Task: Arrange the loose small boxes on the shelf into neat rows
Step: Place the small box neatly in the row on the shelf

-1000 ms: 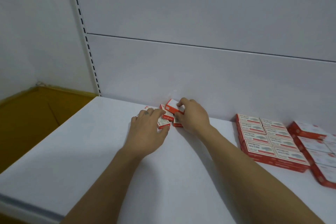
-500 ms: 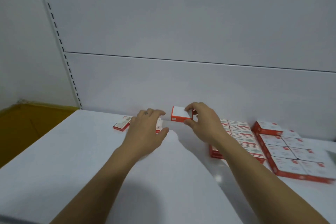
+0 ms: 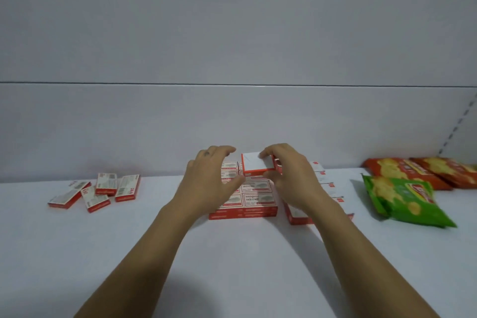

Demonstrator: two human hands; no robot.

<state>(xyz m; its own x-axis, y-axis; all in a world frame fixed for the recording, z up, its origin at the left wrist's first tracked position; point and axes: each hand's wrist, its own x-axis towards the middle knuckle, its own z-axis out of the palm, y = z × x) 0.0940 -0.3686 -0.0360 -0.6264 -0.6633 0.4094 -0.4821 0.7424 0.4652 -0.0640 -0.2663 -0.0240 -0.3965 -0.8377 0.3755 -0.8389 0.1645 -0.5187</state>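
The right hand (image 3: 291, 178) pinches one small red and white cardboard box (image 3: 256, 162) by its sides. It holds it just above the back of the neat block of boxes (image 3: 254, 200) in the middle of the white shelf (image 3: 232, 253), and the left hand (image 3: 206, 183) hangs close beside it, fingers spread, holding nothing. Four loose red and white boxes (image 3: 100, 191) lie in a messy bunch far to the left, and a green snack bag (image 3: 402, 201) and two orange snack bags (image 3: 413, 171) lie on the right.
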